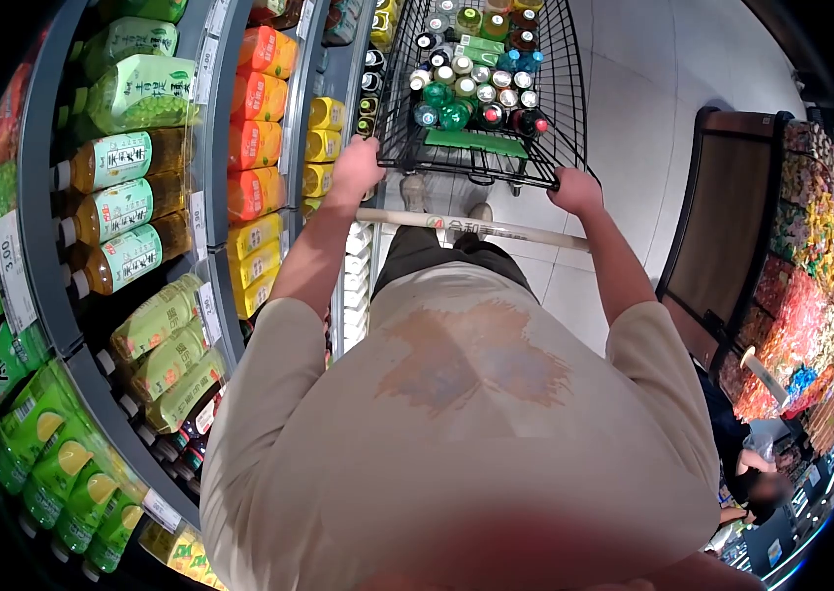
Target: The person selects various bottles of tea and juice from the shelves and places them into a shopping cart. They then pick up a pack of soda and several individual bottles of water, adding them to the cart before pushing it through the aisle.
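My left hand [356,167] is wrapped round the near left corner of a black wire shopping cart [582,84]. At the near right corner, my right hand [575,191] grips the cart frame with its fingers closed. A pale handlebar [525,232] with printed characters crosses between my forearms, closer to my body. Inside the basket stand many bottles [455,115] with green, white, black and red caps, seen from above. Among them lies a green carton [481,44]. A flat green panel [476,144] sits at the basket's near end.
Shelves [210,148] of bottled drinks with price tags [13,271] run close along my left. To the right are a brown-panelled stand [722,207] and a display of colourful packets [801,276]. Another person [757,488] is at the lower right. Pale floor tiles [633,79] lie beside the cart.
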{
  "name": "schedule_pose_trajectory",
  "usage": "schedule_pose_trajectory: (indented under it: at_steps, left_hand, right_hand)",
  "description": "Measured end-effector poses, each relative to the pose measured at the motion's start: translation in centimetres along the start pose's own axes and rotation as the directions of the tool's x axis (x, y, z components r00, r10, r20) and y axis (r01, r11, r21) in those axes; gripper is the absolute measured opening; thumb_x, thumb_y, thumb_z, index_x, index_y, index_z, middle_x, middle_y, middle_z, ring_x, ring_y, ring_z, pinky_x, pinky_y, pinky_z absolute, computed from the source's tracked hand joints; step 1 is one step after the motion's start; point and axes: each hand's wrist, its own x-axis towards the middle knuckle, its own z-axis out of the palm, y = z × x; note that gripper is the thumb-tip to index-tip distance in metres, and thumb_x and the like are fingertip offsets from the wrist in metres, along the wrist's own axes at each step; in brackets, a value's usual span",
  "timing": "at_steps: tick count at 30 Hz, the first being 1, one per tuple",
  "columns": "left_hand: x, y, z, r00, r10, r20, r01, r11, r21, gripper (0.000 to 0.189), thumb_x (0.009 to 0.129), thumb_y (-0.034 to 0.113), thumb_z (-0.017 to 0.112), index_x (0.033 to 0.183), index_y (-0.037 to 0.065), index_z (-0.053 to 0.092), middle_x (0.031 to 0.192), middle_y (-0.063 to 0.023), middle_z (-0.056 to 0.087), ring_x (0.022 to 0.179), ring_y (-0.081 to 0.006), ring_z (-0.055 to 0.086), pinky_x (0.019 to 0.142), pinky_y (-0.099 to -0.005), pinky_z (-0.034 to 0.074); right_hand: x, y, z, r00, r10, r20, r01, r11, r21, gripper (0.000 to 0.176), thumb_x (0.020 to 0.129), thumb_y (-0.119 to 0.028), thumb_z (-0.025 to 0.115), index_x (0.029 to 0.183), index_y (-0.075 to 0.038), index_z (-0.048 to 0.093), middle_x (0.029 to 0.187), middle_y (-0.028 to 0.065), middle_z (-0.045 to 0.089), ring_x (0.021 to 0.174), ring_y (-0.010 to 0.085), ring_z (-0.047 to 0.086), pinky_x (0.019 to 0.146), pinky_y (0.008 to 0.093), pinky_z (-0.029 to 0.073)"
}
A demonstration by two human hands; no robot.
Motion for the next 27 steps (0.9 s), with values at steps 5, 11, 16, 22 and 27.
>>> schedule_pose_trajectory:
  at_steps: [5, 11, 16, 22, 27]
  left_hand:
    - [0.0, 0.4, -0.5, 0.999, -0.034, 0.018, 0.034, 0.999, -0.001, 0.036, 0.076, 0.019, 0.078, 0.109, 0.009, 0.068, 0.111, -0.0188, 0.062, 0.102, -0.0381, 0.066, 0.090, -0.0470, 0.055]
    - [0.1, 0.9, -0.9, 0.998, -0.041, 0.044, 0.039, 0.999, 0.038, 0.036, 0.076, 0.020, 0.077, 0.108, 0.007, 0.068, 0.111, -0.0186, 0.063, 0.104, -0.0376, 0.065, 0.092, -0.0467, 0.055]
    - [0.3, 1.1, -1.2, 0.996, -0.050, 0.071, 0.045, 0.997, 0.064, 0.041, 0.074, 0.022, 0.081, 0.110, 0.007, 0.067, 0.110, -0.0188, 0.063, 0.103, -0.0382, 0.066, 0.092, -0.0462, 0.055]
    - [0.7, 0.0, 0.2, 1.000, -0.020, 0.014, 0.019, 0.998, 0.067, 0.040, 0.072, 0.022, 0.084, 0.104, 0.007, 0.065, 0.106, -0.0196, 0.062, 0.101, -0.0385, 0.064, 0.091, -0.0451, 0.054]
    - [0.6, 0.1, 0.0, 1.000, -0.011, 0.004, 0.011, 0.999, 0.034, 0.039, 0.072, 0.021, 0.083, 0.104, 0.008, 0.065, 0.105, -0.0192, 0.063, 0.100, -0.0395, 0.064, 0.091, -0.0460, 0.054]
  right_hand:
    - [0.0, 0.0, -0.1, 1.000, -0.002, 0.007, 0.002, 1.000, 0.015, 0.027, 0.078, -0.029, 0.068, 0.093, -0.007, 0.069, 0.095, 0.0157, 0.072, 0.091, 0.0368, 0.069, 0.081, 0.0484, 0.056]
    - [-0.4, -0.4, -0.9, 0.999, 0.024, 0.048, -0.023, 1.000, -0.018, 0.035, 0.078, -0.035, 0.070, 0.100, -0.008, 0.072, 0.102, 0.0143, 0.073, 0.099, 0.0337, 0.069, 0.086, 0.0462, 0.057]
    - [0.0, -0.4, -1.1, 0.999, 0.029, 0.043, -0.028, 1.000, -0.010, 0.035, 0.079, -0.037, 0.070, 0.101, -0.009, 0.072, 0.104, 0.0142, 0.073, 0.100, 0.0335, 0.069, 0.087, 0.0462, 0.057]
    - [-0.2, -0.3, -0.9, 0.999, 0.022, 0.028, -0.022, 1.000, -0.007, 0.036, 0.080, -0.037, 0.070, 0.101, -0.009, 0.072, 0.104, 0.0147, 0.072, 0.100, 0.0339, 0.069, 0.088, 0.0462, 0.056]
    - [-0.2, -0.1, -0.9, 1.000, 0.007, 0.019, -0.007, 1.000, -0.009, 0.032, 0.079, -0.033, 0.070, 0.099, -0.008, 0.068, 0.103, 0.0143, 0.071, 0.098, 0.0356, 0.068, 0.084, 0.0481, 0.056]
